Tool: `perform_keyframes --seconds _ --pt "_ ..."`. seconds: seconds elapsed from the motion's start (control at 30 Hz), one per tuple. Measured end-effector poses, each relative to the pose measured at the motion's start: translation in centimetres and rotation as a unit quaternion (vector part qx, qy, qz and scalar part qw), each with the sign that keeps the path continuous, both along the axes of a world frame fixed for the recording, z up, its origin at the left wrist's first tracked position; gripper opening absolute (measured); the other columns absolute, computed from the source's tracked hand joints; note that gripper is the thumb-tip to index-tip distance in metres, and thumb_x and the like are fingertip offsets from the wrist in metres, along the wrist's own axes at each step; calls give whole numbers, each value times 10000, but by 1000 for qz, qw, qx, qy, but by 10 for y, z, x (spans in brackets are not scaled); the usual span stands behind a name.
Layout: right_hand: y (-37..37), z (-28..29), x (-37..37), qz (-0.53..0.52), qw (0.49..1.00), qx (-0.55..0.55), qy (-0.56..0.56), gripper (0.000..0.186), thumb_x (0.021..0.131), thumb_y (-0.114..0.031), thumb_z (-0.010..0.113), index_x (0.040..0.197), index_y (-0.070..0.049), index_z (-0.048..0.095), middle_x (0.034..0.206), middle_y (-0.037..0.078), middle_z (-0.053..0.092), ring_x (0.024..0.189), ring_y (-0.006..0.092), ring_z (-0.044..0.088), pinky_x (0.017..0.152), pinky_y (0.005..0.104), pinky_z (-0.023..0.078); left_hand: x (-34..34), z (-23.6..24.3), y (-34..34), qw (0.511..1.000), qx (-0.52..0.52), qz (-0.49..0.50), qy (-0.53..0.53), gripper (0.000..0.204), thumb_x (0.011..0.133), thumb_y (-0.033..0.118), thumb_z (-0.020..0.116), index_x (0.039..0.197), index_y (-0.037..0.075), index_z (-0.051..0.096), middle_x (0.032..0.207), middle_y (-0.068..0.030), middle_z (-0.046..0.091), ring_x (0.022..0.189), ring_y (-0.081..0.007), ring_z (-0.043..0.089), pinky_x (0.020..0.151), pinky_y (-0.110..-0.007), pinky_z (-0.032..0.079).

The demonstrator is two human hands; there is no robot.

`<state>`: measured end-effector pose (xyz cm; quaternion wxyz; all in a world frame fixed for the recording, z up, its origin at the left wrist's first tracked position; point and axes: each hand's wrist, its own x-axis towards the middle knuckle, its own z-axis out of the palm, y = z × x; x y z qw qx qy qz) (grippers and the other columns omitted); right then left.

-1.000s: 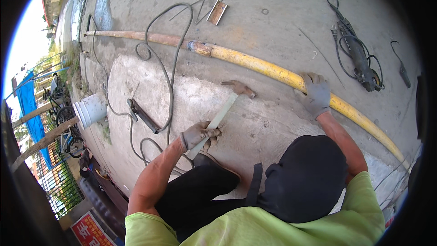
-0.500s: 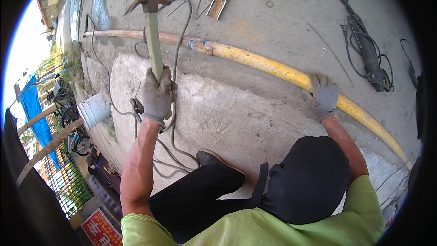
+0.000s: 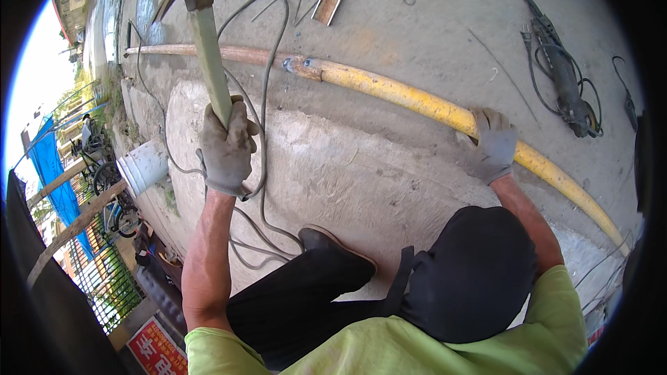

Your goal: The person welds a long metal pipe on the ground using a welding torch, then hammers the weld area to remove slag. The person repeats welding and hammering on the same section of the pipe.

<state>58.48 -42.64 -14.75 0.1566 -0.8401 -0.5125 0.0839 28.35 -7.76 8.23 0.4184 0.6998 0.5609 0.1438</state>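
My left hand [image 3: 227, 146], in a grey work glove, is closed round the lower handle of a claw hammer [image 3: 210, 62]. The hammer is raised, its metal head at the far end and its pale green handle tilted slightly left. My right hand [image 3: 495, 142], gloved too, is wrapped over a long yellow pipe [image 3: 396, 94] at the right. Its fingertips go over the far side of the pipe. Toward the left the yellow pipe meets a thinner reddish-brown pipe [image 3: 201, 51]; bluish, rusty marks show at the joint [image 3: 299, 66].
Grey cable [image 3: 266, 146] loops around my left hand and across the concrete. A corded power tool [image 3: 566, 90] lies at the far right. A short rusty metal channel [image 3: 328, 5] and thin rods lie beyond the pipe. A white bucket [image 3: 144, 167] stands at the left.
My left hand has shifted slightly left and nearer, and the hammer head has swung left and farther up in the view. My right hand keeps its grip on the pipe.
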Motion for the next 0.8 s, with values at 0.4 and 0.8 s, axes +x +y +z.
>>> perform_keyframes --seconds 0.4,0.8 --pt "-7 -3 3 -4 1000 -11 4 656 810 -416 890 1368 -120 711 1274 82 687 1156 318 649 898 500 488 17 28 15 997 -36 -1 68 333 1155 270 646 1324 -16 619 783 -66 685 512 -98 569 445 -262 460" --pt "-1 -2 -7 4 1000 -18 3 635 820 -453 879 1348 -136 724 1267 67 686 1147 304 646 879 490 478 -7 -8 5 969 -119 -9 217 199 1123 210 660 1198 25 655 755 -54 665 555 -108 584 448 -301 454"
